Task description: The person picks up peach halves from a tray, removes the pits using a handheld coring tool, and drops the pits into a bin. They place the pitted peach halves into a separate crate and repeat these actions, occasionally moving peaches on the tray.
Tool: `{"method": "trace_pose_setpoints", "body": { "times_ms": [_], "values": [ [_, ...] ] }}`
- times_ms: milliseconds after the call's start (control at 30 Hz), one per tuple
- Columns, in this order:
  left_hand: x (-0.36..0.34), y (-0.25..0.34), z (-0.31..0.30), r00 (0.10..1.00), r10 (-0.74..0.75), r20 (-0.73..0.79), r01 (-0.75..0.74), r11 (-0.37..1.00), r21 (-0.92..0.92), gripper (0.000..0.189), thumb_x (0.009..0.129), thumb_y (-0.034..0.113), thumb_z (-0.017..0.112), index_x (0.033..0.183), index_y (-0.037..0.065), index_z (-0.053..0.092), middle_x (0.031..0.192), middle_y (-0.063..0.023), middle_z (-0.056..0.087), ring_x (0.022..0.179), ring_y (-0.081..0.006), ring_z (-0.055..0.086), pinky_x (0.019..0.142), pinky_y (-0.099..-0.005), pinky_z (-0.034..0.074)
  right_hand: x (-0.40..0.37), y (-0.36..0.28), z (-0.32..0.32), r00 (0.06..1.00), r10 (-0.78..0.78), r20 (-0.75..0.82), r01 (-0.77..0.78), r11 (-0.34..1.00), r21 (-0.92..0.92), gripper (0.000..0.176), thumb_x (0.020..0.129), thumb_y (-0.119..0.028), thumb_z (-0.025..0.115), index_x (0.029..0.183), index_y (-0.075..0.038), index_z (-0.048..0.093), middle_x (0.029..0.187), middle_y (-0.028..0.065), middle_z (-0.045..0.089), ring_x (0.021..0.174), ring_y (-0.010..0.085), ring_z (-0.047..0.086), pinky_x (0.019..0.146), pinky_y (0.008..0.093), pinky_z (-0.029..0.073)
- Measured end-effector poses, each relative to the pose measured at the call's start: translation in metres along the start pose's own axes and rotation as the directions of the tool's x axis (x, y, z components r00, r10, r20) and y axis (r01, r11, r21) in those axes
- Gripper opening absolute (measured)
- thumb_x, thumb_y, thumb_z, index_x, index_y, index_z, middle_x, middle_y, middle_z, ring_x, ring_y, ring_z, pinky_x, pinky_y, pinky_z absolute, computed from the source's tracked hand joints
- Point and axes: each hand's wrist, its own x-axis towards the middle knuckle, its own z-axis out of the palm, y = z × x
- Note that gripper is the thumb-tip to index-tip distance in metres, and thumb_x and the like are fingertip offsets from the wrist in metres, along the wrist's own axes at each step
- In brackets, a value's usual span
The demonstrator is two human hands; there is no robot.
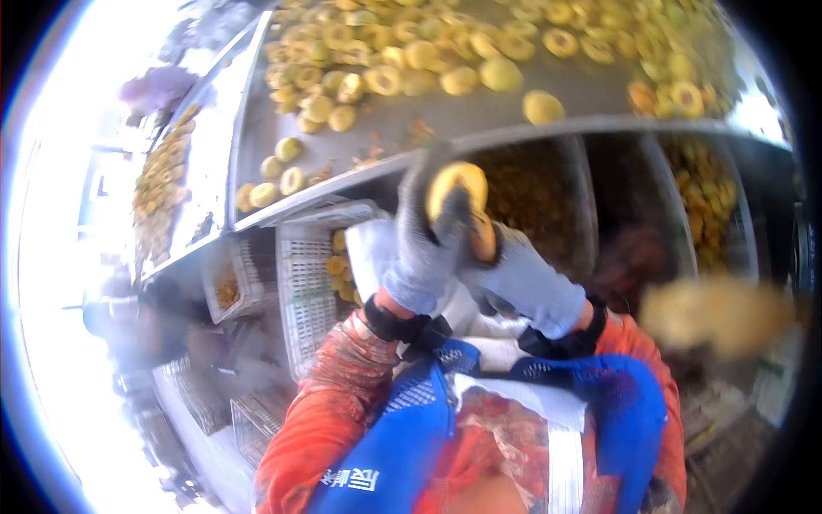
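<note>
Both my hands wear grey-blue gloves with dark palms and meet in front of my chest, close to the table edge. Upright on the left, my left hand (428, 231) has its fingers closed around a yellow fruit half (447, 182) with a hollowed centre. Just below it, an orange-brown fruit piece (485, 242) shows between the hands. My right hand (535, 278) is curled against that piece from the right, its fingertips partly hidden.
A metal table (368, 167) ahead carries many yellow fruit halves (419, 56). Under its edge are bins of fruit pieces (706, 201). White plastic crates (306, 291) stand at the left. A blurred tan shape (719, 317) is at the right.
</note>
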Motion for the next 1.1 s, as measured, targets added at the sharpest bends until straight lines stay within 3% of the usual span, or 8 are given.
{"method": "trace_pose_setpoints", "body": {
  "times_ms": [167,367,500,567,633,867,967,1100],
  "values": [
    [0.014,-0.012,-0.023,0.982,0.088,0.168,-0.11,0.986,0.123,0.045,0.093,0.017,0.062,0.133,0.002,0.047,0.127,-0.0137,0.058,0.115,-0.0204,0.056,0.098,-0.0319,0.043,0.017,0.015,-0.002,0.989,-0.139,0.048,0.142,0.986,-0.083,0.014,0.083,-0.013,0.061,0.092,-0.003,0.055,0.06,0.0014,0.053,0.047,0.0097,0.049,0.043,0.0257,0.038],
    [0.025,0.002,-0.042,0.829,-0.284,0.482,0.233,0.959,0.164,0.046,0.093,0.028,0.063,0.13,0.002,0.052,0.123,-0.0077,0.059,0.107,-0.0138,0.056,0.092,-0.0276,0.047,0.012,0.039,-0.007,0.962,0.044,0.271,-0.107,0.969,0.222,0.02,0.078,-0.016,0.066,0.091,-0.003,0.059,0.063,0.004,0.056,0.047,0.0124,0.055,0.042,0.0246,0.039],
    [0.018,-0.017,-0.008,0.954,-0.224,0.198,0.274,0.92,-0.28,0.039,0.087,0.016,0.069,0.124,0.009,0.06,0.109,-0.0101,0.067,0.095,-0.0171,0.065,0.085,-0.0307,0.051,0.019,0.058,-0.003,0.966,0.003,0.258,-0.12,0.891,0.438,0.022,0.075,-0.012,0.067,0.093,-0.003,0.059,0.069,0.0062,0.058,0.051,0.0151,0.057,0.045,0.0272,0.044],
    [0.019,-0.03,0.003,0.991,-0.12,0.055,0.125,0.985,-0.117,0.026,0.087,0.017,0.07,0.11,0.005,0.069,0.104,-0.009,0.069,0.093,-0.015,0.064,0.084,-0.029,0.051,0.023,0.072,0.011,0.981,-0.009,0.195,-0.105,0.817,0.566,0.022,0.074,-0.012,0.069,0.093,-0.003,0.059,0.07,0.0056,0.058,0.052,0.0154,0.057,0.046,0.028,0.045],
    [0.023,-0.025,-0.009,0.905,-0.247,0.346,0.339,0.91,-0.237,0.027,0.089,0.013,0.068,0.113,0.002,0.066,0.107,-0.0049,0.067,0.098,-0.0108,0.06,0.085,-0.0258,0.051,0.019,0.073,-0.001,0.952,0.088,0.292,-0.244,0.794,0.556,0.02,0.075,-0.01,0.069,0.092,-0.003,0.06,0.074,0.0053,0.058,0.054,0.015,0.057,0.047,0.0278,0.046],
    [0.043,-0.037,-0.012,0.808,0.155,0.568,-0.295,0.942,0.162,0.02,0.085,0.012,0.068,0.104,0.01,0.071,0.093,-0.012,0.066,0.082,-0.0303,0.062,0.076,-0.0375,0.051,0.01,0.047,-0.025,0.927,0.151,0.344,-0.256,0.924,0.284,0.018,0.073,-0.004,0.064,0.09,-0.001,0.059,0.067,0.0032,0.056,0.05,0.0131,0.054,0.047,0.0252,0.045],
    [0.039,-0.041,-0.002,0.852,0.173,0.495,-0.219,0.975,0.036,0.019,0.087,0.011,0.066,0.105,0.009,0.071,0.094,-0.0107,0.067,0.087,-0.0259,0.064,0.079,-0.0356,0.051,0.009,0.056,-0.019,0.892,0.068,0.446,-0.315,0.803,0.506,0.016,0.073,-0.006,0.065,0.085,-0.002,0.056,0.065,0.0015,0.052,0.049,0.0117,0.051,0.047,0.0243,0.044],
    [0.03,-0.029,0.007,0.892,-0.224,0.392,0.403,0.786,-0.468,0.029,0.089,0.014,0.063,0.115,0.001,0.064,0.104,-0.0111,0.068,0.097,-0.0203,0.063,0.087,-0.0329,0.05,0.011,0.057,-0.018,0.904,0.031,0.427,-0.295,0.767,0.569,0.016,0.073,-0.005,0.067,0.084,-0.003,0.055,0.064,0.0008,0.051,0.049,0.0102,0.05,0.045,0.0234,0.039]
  ]
}}
